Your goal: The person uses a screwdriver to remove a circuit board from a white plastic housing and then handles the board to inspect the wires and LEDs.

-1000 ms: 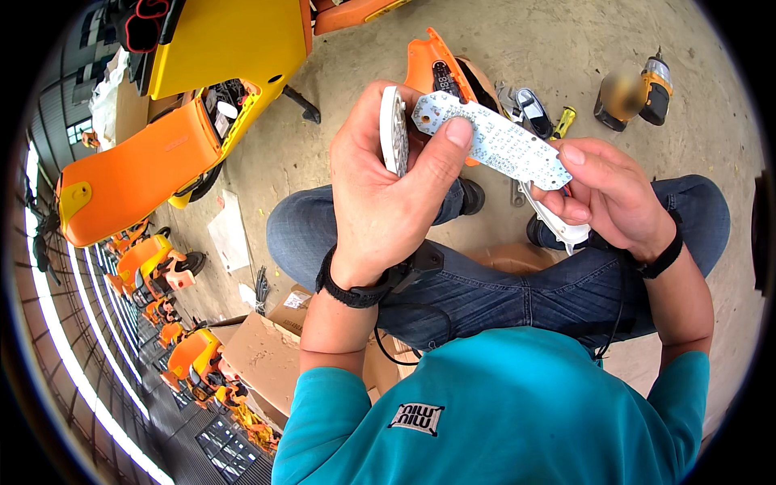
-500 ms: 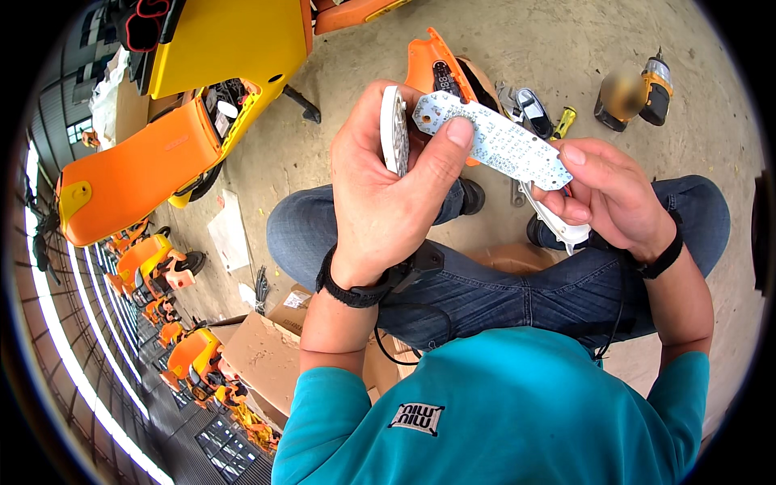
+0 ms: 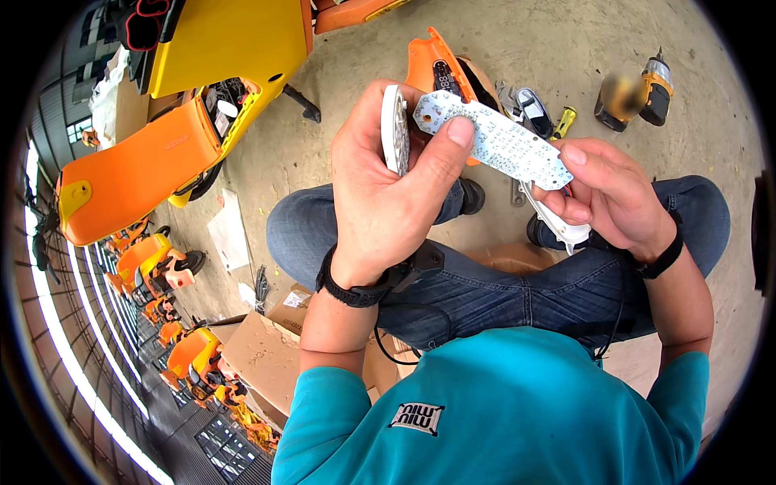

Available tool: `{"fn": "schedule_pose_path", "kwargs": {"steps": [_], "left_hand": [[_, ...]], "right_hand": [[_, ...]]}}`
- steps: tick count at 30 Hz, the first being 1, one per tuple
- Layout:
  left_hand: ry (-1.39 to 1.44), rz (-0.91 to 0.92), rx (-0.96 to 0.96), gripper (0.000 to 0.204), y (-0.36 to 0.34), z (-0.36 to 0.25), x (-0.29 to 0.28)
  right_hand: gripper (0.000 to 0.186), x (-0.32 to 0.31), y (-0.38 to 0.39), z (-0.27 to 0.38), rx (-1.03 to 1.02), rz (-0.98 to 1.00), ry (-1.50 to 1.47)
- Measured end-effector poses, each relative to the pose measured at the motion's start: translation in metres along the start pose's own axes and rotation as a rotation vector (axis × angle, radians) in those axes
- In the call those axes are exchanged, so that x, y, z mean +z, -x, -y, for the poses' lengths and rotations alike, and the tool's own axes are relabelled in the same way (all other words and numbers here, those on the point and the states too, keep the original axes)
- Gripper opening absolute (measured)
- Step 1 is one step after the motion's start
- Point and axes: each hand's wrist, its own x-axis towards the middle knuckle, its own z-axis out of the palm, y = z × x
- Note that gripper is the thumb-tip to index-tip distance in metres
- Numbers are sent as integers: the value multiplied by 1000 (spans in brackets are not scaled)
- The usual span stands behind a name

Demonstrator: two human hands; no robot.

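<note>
A long, pale circuit board [image 3: 505,144] with clipped corners is held up between both hands. My left hand [image 3: 388,178] is closed, its thumb pressing on the board's left end. In the same hand, between thumb and fingers, stands a white oval part [image 3: 394,129] seen edge-on, with a greyish patterned inner side. My right hand [image 3: 610,190] pinches the board's right end with thumb and fingers. Below that end hangs a white curved plastic shell [image 3: 558,222]; whether the right fingers grip it too is hidden. A bit of red wire shows beside those fingers.
On the floor ahead lie an orange panel with a display [image 3: 440,73], a yellow screwdriver [image 3: 564,121] and a cordless drill [image 3: 656,85]. An orange-yellow scooter [image 3: 145,170] stands at the left. Cardboard boxes [image 3: 263,360] sit by my left elbow.
</note>
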Motion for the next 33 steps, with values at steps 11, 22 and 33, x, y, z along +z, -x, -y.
{"fn": "schedule_pose_path", "kwargs": {"steps": [11, 22, 33], "left_hand": [[39, 13, -21, 18, -1, 1, -2], [187, 98, 22, 32, -2, 5, -2], [230, 204, 278, 42, -8, 13, -8]], "right_hand": [[39, 1, 1, 2, -7, -30, 90], [23, 2, 8, 10, -347, -144, 468], [33, 0, 11, 21, -687, -230, 933]]}}
